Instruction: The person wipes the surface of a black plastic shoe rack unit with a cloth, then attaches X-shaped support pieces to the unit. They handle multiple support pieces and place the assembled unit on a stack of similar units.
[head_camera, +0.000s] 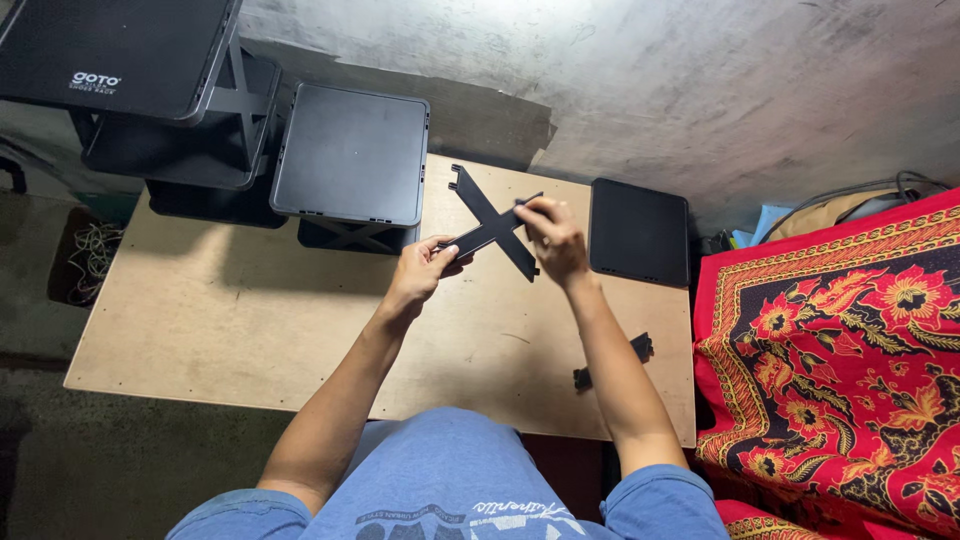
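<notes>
Your blue shorts (440, 470) sit nearest, while your left hand (418, 272) and right hand (552, 236) pinch a black cross brace (493, 222) above the wooden board (220, 320), black shelf trays (350, 152) stacked just behind.

Low wooden board table (240, 320), pale brown, set on a dark floor. Borne on it: a black rack of stacked plastic trays (350, 150) at the far left, a flat black square panel (640, 232) at the far right, a black cross brace (612, 362) near the right front edge.
</notes>
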